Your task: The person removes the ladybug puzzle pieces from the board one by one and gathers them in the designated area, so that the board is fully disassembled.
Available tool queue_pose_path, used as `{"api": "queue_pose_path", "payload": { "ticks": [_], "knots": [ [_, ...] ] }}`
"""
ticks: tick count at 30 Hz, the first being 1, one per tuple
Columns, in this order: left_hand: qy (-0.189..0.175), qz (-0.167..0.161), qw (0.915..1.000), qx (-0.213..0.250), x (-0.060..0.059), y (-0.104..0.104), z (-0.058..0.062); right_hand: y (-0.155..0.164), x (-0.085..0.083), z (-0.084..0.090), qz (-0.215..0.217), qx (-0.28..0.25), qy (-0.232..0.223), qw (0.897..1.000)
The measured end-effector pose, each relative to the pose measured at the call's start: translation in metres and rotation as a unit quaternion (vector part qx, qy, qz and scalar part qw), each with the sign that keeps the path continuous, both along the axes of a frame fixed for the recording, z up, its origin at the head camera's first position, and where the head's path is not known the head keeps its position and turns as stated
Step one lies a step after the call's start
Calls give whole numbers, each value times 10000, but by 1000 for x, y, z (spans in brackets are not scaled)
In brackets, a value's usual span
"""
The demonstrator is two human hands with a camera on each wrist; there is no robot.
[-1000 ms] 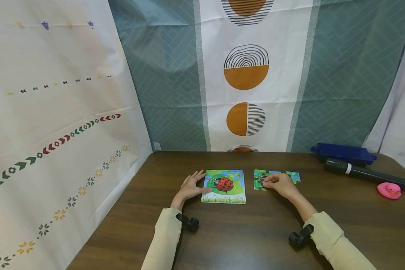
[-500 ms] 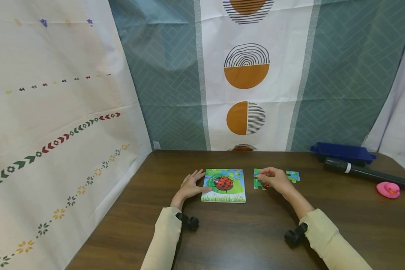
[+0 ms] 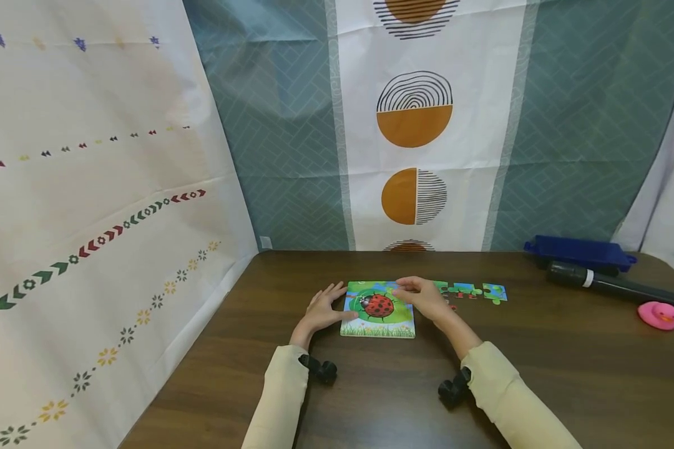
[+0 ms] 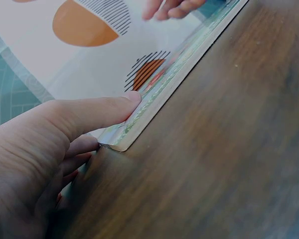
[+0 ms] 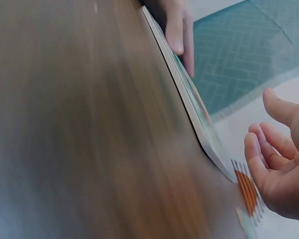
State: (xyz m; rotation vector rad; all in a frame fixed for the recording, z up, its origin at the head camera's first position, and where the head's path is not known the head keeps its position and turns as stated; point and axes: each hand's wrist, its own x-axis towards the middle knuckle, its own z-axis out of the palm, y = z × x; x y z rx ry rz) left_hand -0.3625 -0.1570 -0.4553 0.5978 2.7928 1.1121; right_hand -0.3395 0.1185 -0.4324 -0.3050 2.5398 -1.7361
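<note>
The ladybird puzzle board [image 3: 379, 310] (thin, stiff, likely light) is steadied at nine o'clock by the left hand [image 3: 321, 309], fingers straight; the right hand [image 3: 424, 297] hovers at two o'clock, fingers loosely curled, its hold unclear; its edges are judged best for gripping.

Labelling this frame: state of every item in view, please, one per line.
left hand: open, fingers flat, thumb on puzzle board edge
right hand: over the board's right side; holding anything, cannot tell
puzzle board: flat on table, ladybird picture up
loose puzzle pieces: flat, right of board
pink duck: upright, untouched
</note>
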Motion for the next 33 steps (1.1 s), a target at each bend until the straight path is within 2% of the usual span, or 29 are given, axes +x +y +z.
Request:
{"api": "queue_pose_path", "payload": {
  "ticks": [5, 11, 15, 18, 21, 28, 33],
  "knots": [
    [14, 27, 10000, 43, 1, 2, -1, -18, 0, -8, -9, -89, -99, 9999],
    [-5, -76, 10000, -42, 2, 2, -4, -29, 2, -20, -339, -104, -199, 9992],
    [14, 26, 10000, -11, 2, -1, -4, -37, 2, -23, -475, 140, 12, 9988],
    [68, 102, 9999, -1, 0, -4, -1, -43, 0, -21, -577, 498, 255, 9968],
    [61, 78, 9999, -25, -1, -4, 0, -46, -2, -19, -643, 685, 303, 9951],
    [55, 26, 10000, -53, -2, -2, -1, -43, -2, -20, -548, 849, 180, 9947],
    [86, 17, 10000, -15, -1, 0, -1, -40, -1, -20, -402, 1065, 267, 9931]
  ]
}}
